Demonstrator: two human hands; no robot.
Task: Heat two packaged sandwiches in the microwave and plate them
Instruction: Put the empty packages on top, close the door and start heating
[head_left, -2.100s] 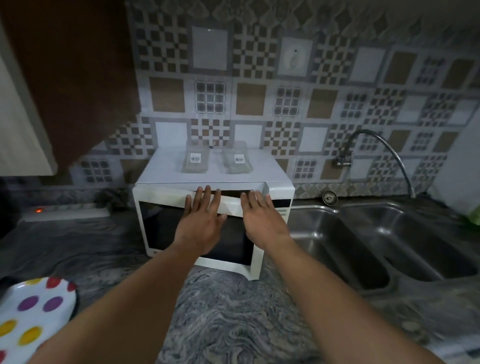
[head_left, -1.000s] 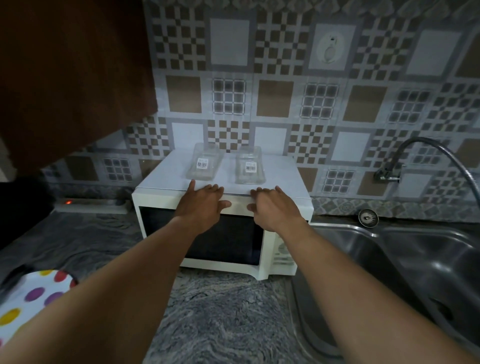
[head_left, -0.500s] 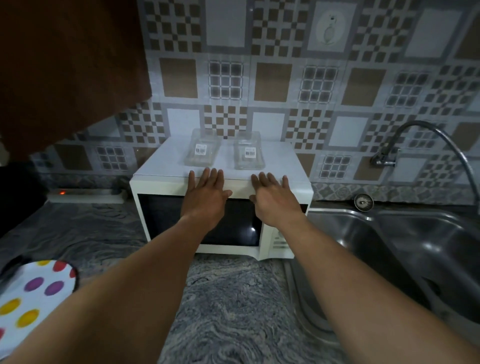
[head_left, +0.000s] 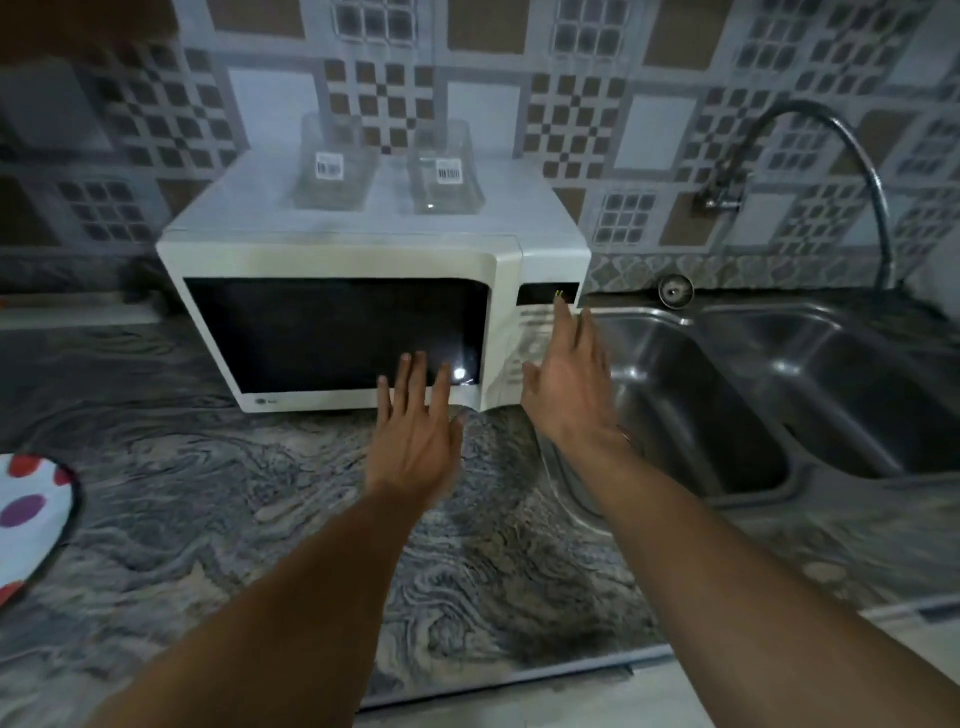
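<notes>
Sandwich packs: the left-frame pack (head_left: 332, 166) and the right-frame pack (head_left: 447, 171) lie on top of the microwave (head_left: 337, 260), upper centre of the frame, well beyond both hands and held by neither.

Nearest, two bare forearms reach up from the bottom edge over the grey marbled table (head_left: 234, 493). A spotted plate (head_left: 31, 514) shows partly at the lower left edge. The left hand (head_left: 415, 441) is released, fingers straight and spread, its tips over the lower right corner of the dark microwave door; whether they touch the door cannot be told. The right hand (head_left: 571, 395) is also released and holds nothing, fingers straight, raised in front of the control panel with the tips just below the small display; contact is unclear.

The white microwave stands on the table at frame centre, door shut and facing the camera. To its right is a steel double sink (head_left: 701, 389) with a curved tap (head_left: 831, 135) above it.

On the microwave's top the two clear packs sit side by side, slightly apart, long axes running front to back toward the patterned tile wall (head_left: 571, 119). Each shows a white barcode label on top.
</notes>
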